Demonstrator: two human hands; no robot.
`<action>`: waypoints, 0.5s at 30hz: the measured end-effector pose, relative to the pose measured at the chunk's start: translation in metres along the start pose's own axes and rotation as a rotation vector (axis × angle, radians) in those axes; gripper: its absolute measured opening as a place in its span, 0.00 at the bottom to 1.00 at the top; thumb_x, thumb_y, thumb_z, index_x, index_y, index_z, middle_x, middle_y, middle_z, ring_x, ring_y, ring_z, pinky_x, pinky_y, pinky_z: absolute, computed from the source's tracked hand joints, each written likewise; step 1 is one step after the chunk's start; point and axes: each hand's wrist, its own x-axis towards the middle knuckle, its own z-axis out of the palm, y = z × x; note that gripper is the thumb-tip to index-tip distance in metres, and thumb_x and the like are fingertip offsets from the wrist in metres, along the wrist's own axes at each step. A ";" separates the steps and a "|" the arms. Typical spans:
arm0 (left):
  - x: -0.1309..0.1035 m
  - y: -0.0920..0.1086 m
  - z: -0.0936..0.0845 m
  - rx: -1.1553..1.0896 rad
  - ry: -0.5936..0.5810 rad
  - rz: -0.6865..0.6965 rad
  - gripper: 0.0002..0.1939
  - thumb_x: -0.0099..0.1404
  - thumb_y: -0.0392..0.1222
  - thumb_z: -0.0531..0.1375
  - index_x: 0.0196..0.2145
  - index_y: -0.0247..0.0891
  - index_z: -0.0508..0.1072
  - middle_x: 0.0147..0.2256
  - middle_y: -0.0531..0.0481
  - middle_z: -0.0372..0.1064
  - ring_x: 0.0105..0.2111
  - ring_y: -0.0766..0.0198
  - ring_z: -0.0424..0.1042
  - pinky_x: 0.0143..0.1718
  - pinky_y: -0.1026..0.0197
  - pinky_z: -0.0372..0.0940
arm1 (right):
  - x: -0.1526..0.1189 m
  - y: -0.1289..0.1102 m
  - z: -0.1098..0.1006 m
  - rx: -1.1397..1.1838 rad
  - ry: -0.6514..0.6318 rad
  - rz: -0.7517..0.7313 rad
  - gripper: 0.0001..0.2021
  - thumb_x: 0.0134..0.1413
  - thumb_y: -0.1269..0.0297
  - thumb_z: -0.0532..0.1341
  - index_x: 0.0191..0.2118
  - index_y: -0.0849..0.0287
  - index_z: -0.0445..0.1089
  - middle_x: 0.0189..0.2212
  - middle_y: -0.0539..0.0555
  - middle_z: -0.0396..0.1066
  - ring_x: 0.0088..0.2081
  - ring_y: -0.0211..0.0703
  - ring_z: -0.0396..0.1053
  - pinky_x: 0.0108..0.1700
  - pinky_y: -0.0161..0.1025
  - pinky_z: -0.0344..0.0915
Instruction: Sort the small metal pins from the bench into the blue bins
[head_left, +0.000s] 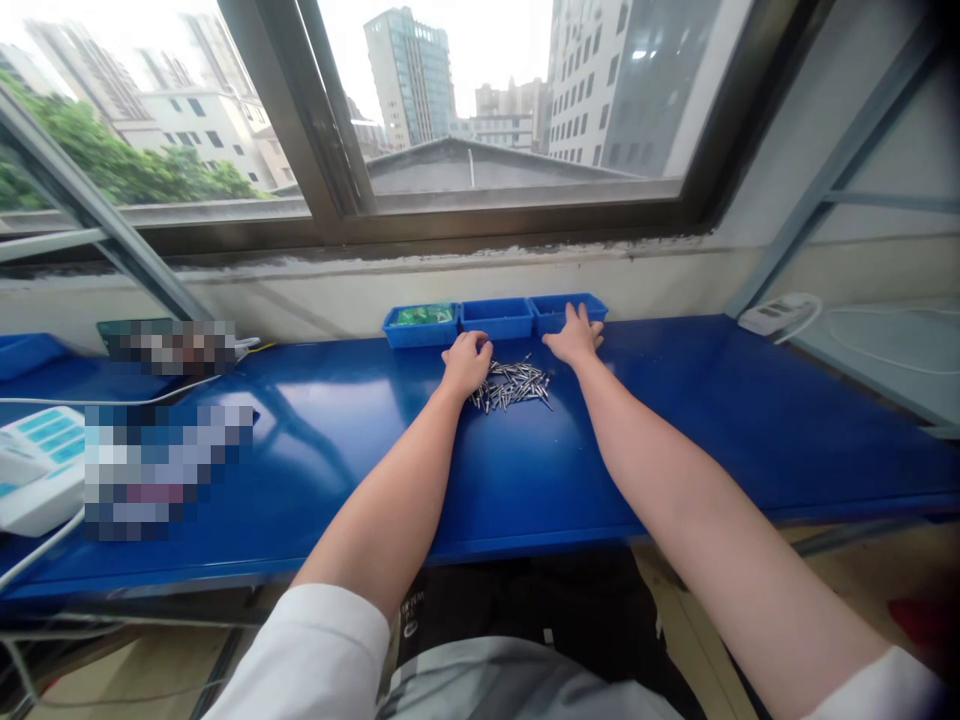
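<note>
A loose pile of small silvery metal pins, much like blind rivets (pixel 517 385), lies on the blue tabletop (pixel 540 470). At its left edge is my left hand (pixel 466 364), with its fingers curled in; whatever they may hold is hidden. My right hand (pixel 574 338) is open, its fingers spread over the front rim of the right blue bin (pixel 551 318). Beside that stand the middle blue bin (pixel 496 318) and the left blue bin (pixel 421 333), which has green-and-white packets (pixel 420 315) in it.
A window (pixel 487 215) rises behind the table above a pale wall ledge. At the left are a white device with blue keys (pixel 49 440), cables and blurred-out items. A white power strip (pixel 776 313) lies at the right by a metal frame post (pixel 795 210).
</note>
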 end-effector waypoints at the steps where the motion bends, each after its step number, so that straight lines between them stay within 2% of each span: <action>1: 0.000 0.000 0.000 0.005 -0.004 -0.002 0.13 0.66 0.44 0.51 0.45 0.42 0.70 0.47 0.46 0.70 0.50 0.57 0.67 0.51 0.53 0.57 | -0.001 -0.001 0.001 0.002 -0.004 -0.011 0.41 0.40 0.58 0.64 0.63 0.53 0.51 0.66 0.59 0.40 0.58 0.66 0.48 0.53 0.61 0.54; 3: 0.000 0.000 0.001 0.008 -0.009 -0.003 0.13 0.66 0.44 0.51 0.45 0.42 0.70 0.47 0.47 0.70 0.50 0.57 0.67 0.52 0.53 0.57 | -0.003 -0.003 0.003 0.027 0.028 -0.067 0.40 0.42 0.59 0.63 0.63 0.55 0.52 0.66 0.61 0.41 0.58 0.65 0.48 0.53 0.60 0.54; 6: 0.001 -0.001 0.002 -0.002 -0.007 0.005 0.13 0.66 0.44 0.51 0.45 0.42 0.70 0.47 0.47 0.70 0.49 0.57 0.67 0.52 0.52 0.57 | -0.009 -0.010 0.007 0.095 0.089 -0.242 0.31 0.45 0.61 0.61 0.58 0.59 0.60 0.60 0.63 0.55 0.56 0.61 0.52 0.55 0.57 0.54; 7: 0.001 -0.001 0.002 -0.009 -0.006 0.010 0.13 0.65 0.44 0.51 0.44 0.42 0.71 0.47 0.46 0.70 0.49 0.57 0.67 0.52 0.52 0.57 | -0.011 -0.014 0.009 0.115 0.074 -0.324 0.27 0.46 0.61 0.60 0.55 0.60 0.64 0.56 0.63 0.60 0.55 0.59 0.55 0.55 0.55 0.55; 10: 0.002 -0.002 0.002 -0.042 -0.005 0.028 0.13 0.65 0.42 0.51 0.44 0.39 0.71 0.47 0.44 0.70 0.49 0.56 0.67 0.53 0.52 0.58 | -0.022 -0.025 0.014 0.122 -0.107 -0.559 0.22 0.48 0.57 0.61 0.49 0.61 0.70 0.49 0.61 0.66 0.52 0.55 0.59 0.55 0.50 0.55; 13: 0.003 -0.003 0.003 -0.066 -0.001 0.034 0.13 0.65 0.39 0.50 0.44 0.38 0.71 0.46 0.43 0.70 0.48 0.57 0.67 0.53 0.54 0.59 | -0.034 -0.034 0.020 0.045 -0.277 -0.668 0.25 0.49 0.51 0.62 0.52 0.58 0.69 0.51 0.61 0.66 0.52 0.57 0.60 0.54 0.50 0.57; 15: 0.004 -0.003 0.003 -0.071 0.005 0.041 0.13 0.65 0.38 0.50 0.43 0.38 0.71 0.46 0.43 0.70 0.48 0.58 0.68 0.53 0.56 0.60 | -0.039 -0.038 0.023 -0.009 -0.356 -0.706 0.24 0.50 0.49 0.61 0.50 0.56 0.70 0.49 0.61 0.67 0.50 0.57 0.62 0.51 0.50 0.58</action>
